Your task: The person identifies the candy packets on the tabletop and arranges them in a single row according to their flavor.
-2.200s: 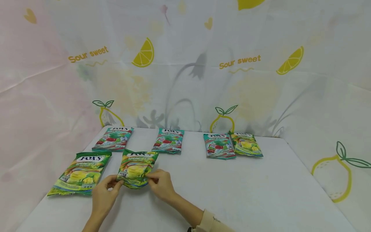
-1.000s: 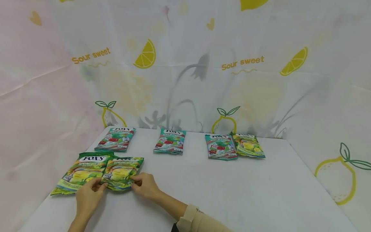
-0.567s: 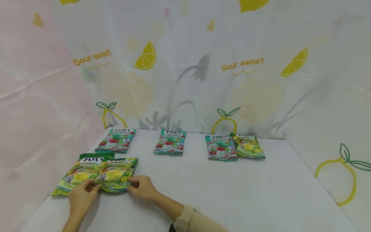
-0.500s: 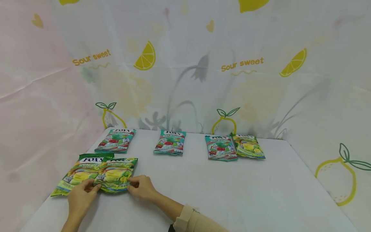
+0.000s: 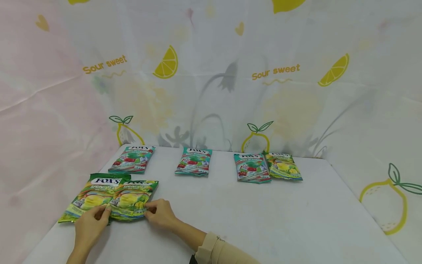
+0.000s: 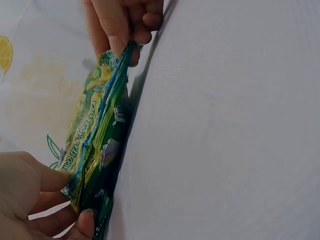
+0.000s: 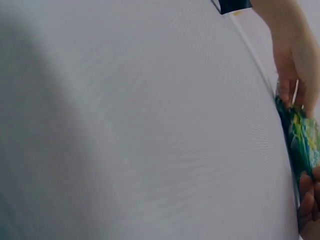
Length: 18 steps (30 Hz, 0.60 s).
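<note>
A green and yellow bag of Fox's Spring Tea candy point(image 5: 130, 200) lies at the front left, its left side overlapping a larger bag of the same candy point(image 5: 93, 196). My left hand point(image 5: 89, 226) is at the smaller bag's lower left corner, thumb on top. Seen from the left wrist, its thumb and fingers point(image 6: 50, 180) pinch that end of the bag. My right hand point(image 5: 160, 213) pinches the lower right corner between thumb and curled fingers. The left hand covers part of the larger bag's bottom edge.
Behind stand out three teal Mint Blossom candy bags, at left point(image 5: 132, 160), middle point(image 5: 193, 162) and right point(image 5: 252, 167). Another Spring Tea bag point(image 5: 283, 166) touches the right one. A lemon-printed cloth point(image 5: 211, 91) hangs around the white table point(image 5: 263, 220).
Both hands have moved the smaller Spring Tea bag left, from beside the larger bag to partly over it. Over the last half second it has barely shifted; the left hand has slipped slightly left.
</note>
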{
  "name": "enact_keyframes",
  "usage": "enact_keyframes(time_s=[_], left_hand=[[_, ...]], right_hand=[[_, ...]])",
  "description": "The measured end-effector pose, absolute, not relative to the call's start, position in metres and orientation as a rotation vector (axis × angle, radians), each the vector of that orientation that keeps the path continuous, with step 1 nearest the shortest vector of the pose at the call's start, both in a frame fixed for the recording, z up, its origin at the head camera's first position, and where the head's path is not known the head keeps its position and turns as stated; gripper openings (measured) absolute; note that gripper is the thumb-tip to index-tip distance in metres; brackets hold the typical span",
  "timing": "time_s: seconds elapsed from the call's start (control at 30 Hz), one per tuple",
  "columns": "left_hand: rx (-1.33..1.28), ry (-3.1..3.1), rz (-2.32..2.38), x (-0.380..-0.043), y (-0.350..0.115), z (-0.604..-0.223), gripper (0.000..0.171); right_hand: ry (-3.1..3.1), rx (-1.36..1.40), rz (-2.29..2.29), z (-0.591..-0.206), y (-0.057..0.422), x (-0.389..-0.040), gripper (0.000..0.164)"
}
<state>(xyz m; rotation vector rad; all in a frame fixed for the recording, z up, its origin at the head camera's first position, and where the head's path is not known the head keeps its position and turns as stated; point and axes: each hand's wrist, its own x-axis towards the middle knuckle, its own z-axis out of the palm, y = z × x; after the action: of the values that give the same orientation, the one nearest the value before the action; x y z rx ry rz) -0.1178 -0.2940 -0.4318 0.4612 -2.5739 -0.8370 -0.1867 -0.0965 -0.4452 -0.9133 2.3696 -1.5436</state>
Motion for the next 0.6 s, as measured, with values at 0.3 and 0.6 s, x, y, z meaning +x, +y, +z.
enact_keyframes(time_s=[0.3, 0.6], left_hand=[[0.504, -2.686, -0.827, -0.1201, -0.2965, -0.4273, 0.036], [0.461, -2.674, -0.755, -0.1220, -0.2916, -0.4302, 0.029]], right_hand=[[2.395, -0.852, -1.427, -0.4418, -0.0929, -0.1880, 0.024], [2.345, -0.657, -1.442, -0.4384, -0.0898, -0.1856, 0.009]])
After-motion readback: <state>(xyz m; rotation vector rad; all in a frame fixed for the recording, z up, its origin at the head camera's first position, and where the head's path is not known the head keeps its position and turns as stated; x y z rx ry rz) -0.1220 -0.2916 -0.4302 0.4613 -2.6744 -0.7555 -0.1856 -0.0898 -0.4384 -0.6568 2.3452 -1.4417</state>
